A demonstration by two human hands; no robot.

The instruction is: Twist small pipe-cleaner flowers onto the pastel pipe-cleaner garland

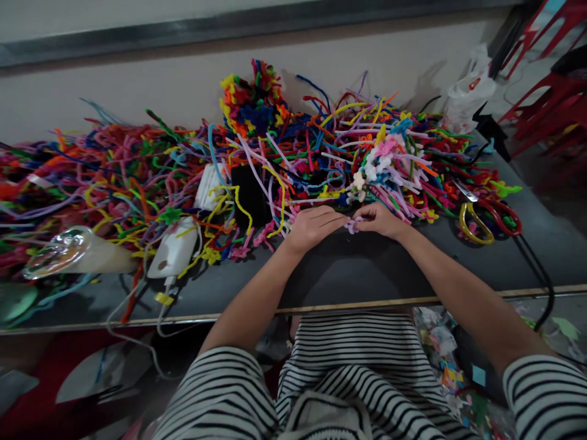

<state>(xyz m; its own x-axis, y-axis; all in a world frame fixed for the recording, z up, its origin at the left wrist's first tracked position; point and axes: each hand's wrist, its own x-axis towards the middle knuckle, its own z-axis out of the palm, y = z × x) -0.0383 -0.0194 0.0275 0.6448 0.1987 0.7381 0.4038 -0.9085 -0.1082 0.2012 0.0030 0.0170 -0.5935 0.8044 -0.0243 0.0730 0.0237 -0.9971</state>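
A small light-purple fuzzy piece (pixel 352 225) sits between my two hands, just above the dark table (pixel 339 269). My left hand (pixel 317 227) has its fingers pressed together and reaching right, with the fingertips on the piece's left side. From the other side, my right hand (pixel 378 220) pinches the same piece between thumb and fingers. Behind the hands lies a big heap of coloured pipe cleaners (pixel 316 153), with a bunch of white, pink and purple fuzzy flowers (pixel 385 162) just beyond my right hand.
Scissors with yellow and red handles (pixel 477 223) lie at the right. A white cabled device (pixel 174 247) and a clear plastic-wrapped roll (pixel 87 252) are at the left. A white bag (pixel 468 98) stands at the back right.
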